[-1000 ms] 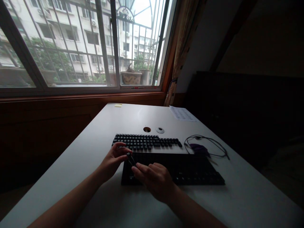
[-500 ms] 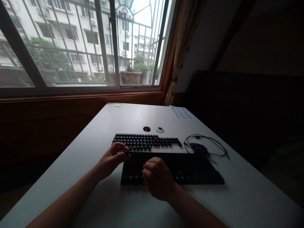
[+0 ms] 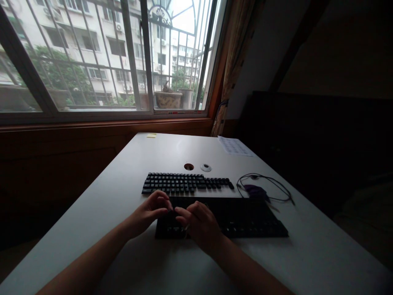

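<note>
Lying flat, blk kbd [image 3: 245,217] under narrowed L hand [image 3: 156,207] & R hand [image 3: 200,224], hold unclear.

A long, black keyboard [image 3: 245,217] was laid flat in the lower middle of the frame, its left part partly hidden. Just above it, a little below the frame's center, lots of small black keys [image 3: 178,181] were set out in tidy rows.

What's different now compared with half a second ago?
The left hand has shifted right and nearer the person; the right hand has moved left, bringing their fingertips close. Any grip change is too dark to tell. The keyboard and keycaps stayed put.
</note>
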`<state>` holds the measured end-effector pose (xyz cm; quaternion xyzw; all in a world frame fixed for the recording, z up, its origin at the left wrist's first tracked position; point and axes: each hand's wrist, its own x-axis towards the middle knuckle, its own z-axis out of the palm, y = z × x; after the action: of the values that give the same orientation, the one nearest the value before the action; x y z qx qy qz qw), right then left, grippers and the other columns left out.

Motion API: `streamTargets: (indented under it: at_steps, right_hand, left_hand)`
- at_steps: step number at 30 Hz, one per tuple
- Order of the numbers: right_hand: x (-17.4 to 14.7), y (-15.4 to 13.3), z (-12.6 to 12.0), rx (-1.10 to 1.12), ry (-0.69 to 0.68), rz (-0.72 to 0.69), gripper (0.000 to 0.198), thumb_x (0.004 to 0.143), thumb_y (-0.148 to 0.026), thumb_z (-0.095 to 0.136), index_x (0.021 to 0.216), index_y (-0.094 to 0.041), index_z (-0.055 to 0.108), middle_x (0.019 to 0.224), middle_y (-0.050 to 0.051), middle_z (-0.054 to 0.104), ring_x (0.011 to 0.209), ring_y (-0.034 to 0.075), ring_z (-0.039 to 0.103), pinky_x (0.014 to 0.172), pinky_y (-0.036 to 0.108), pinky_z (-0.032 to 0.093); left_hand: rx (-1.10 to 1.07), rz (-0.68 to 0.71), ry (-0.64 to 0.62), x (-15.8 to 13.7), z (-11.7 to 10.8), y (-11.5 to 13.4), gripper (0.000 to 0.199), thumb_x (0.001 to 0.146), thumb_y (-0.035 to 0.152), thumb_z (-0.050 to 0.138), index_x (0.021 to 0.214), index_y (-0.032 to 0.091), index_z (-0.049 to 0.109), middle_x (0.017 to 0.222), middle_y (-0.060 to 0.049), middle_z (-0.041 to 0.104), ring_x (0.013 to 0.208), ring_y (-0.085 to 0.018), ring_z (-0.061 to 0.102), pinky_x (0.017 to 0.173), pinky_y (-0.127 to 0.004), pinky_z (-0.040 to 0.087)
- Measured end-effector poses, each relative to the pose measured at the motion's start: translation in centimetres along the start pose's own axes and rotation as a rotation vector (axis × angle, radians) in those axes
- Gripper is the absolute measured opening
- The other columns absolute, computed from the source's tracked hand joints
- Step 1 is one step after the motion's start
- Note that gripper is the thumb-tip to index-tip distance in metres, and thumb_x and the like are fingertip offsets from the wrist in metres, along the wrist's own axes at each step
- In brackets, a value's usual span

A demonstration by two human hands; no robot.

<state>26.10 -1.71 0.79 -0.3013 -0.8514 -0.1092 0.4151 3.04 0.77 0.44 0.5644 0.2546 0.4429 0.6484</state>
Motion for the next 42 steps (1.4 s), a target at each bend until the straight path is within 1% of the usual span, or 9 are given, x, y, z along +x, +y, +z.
streamTargets:
  at_steps: [12,15,18,21,24,28,30,35,42]
  right_hand:
    - [-0.1,-0.2,0.5,0.041,-0.044,-0.043,0.017,0.095,-0.025,0.058,0.11,-0.021,0.064,0.082,0.002,0.062,0.071,0.015,0.054,0.066,0.03,0.045]
    - [0.2,-0.1,0.4,0.017,-0.064,-0.043,0.014,0.096,-0.027,0.056,0.106,-0.021,0.064,0.081,0.002,0.061,0.07,0.014,0.055,0.065,0.029,0.045]
    - [0.7,1.0,-0.2,-0.027,-0.097,0.016,0.014,0.096,-0.028,0.056,0.103,-0.02,0.065,0.082,0.003,0.061,0.072,0.015,0.058,0.068,0.029,0.048]
    - [0.9,3.7,-1.1,-0.102,-0.169,0.143,0.012,0.094,-0.025,0.059,0.102,-0.02,0.066,0.086,0.004,0.062,0.078,0.017,0.061,0.072,0.029,0.049]
    - [1.0,6.6,-1.8,-0.175,-0.298,0.279,0.012,0.091,-0.017,0.06,0.099,-0.021,0.068,0.089,0.003,0.063,0.08,0.016,0.063,0.072,0.026,0.049]
    - [1.1,8.9,-2.0,-0.234,-0.53,0.357,0.016,0.088,-0.014,0.06,0.098,-0.022,0.07,0.097,0.003,0.064,0.085,0.015,0.065,0.072,0.025,0.048]
    - [1.4,9.3,-1.8,-0.257,-0.599,0.379,0.015,0.089,-0.015,0.06,0.098,-0.022,0.069,0.099,0.003,0.064,0.087,0.016,0.065,0.073,0.025,0.047]
    - [2.2,9.8,-1.1,-0.296,-0.676,0.429,0.01,0.091,-0.023,0.061,0.096,-0.021,0.069,0.102,0.005,0.064,0.089,0.018,0.065,0.073,0.026,0.045]
    - [2.0,9.9,-0.7,-0.315,-0.696,0.451,0.015,0.091,-0.019,0.058,0.098,-0.023,0.07,0.103,0.004,0.064,0.088,0.017,0.065,0.073,0.026,0.044]
  left_hand:
    - [0.07,-0.043,-0.036,-0.1,1.0,0.3,0.021,0.084,0.027,0.074,0.09,0.018,0.056,0.09,-0.003,0.064,0.081,-0.016,0.057,0.072,-0.027,0.044]
    - [0.179,-0.02,-0.023,-0.1,1.0,0.5,0.017,0.087,0.03,0.07,0.096,0.017,0.062,0.097,-0.006,0.064,0.089,-0.019,0.058,0.078,-0.03,0.045]
    - [0.197,0.03,-0.013,0.0,0.8,0.6,0.018,0.09,0.034,0.066,0.097,0.017,0.065,0.11,-0.009,0.061,0.097,-0.021,0.058,0.082,-0.031,0.046]
    - [0.184,0.066,0.036,0.1,0.3,0.5,0.016,0.091,0.033,0.063,0.095,0.017,0.066,0.108,-0.008,0.058,0.09,-0.019,0.057,0.076,-0.029,0.047]
    - [0.178,0.091,0.088,0.1,-0.3,0.4,0.014,0.091,0.031,0.064,0.095,0.017,0.065,0.103,-0.007,0.058,0.082,-0.017,0.055,0.071,-0.027,0.046]
    - [0.156,0.09,0.103,0.2,-0.8,0.3,0.015,0.091,0.031,0.064,0.095,0.016,0.065,0.097,-0.006,0.057,0.075,-0.015,0.053,0.067,-0.027,0.045]
    - [0.15,0.087,0.1,0.2,-0.9,0.2,0.016,0.091,0.032,0.064,0.095,0.016,0.064,0.094,-0.005,0.056,0.072,-0.014,0.051,0.065,-0.026,0.044]
    - [0.165,0.092,0.098,0.3,-1.1,0.2,0.017,0.092,0.033,0.063,0.096,0.016,0.064,0.09,-0.004,0.055,0.07,-0.013,0.049,0.063,-0.025,0.042]
    - [0.19,0.088,0.1,0.3,-1.3,-0.1,0.02,0.092,0.035,0.062,0.095,0.015,0.063,0.087,-0.004,0.054,0.069,-0.013,0.048,0.063,-0.024,0.041]
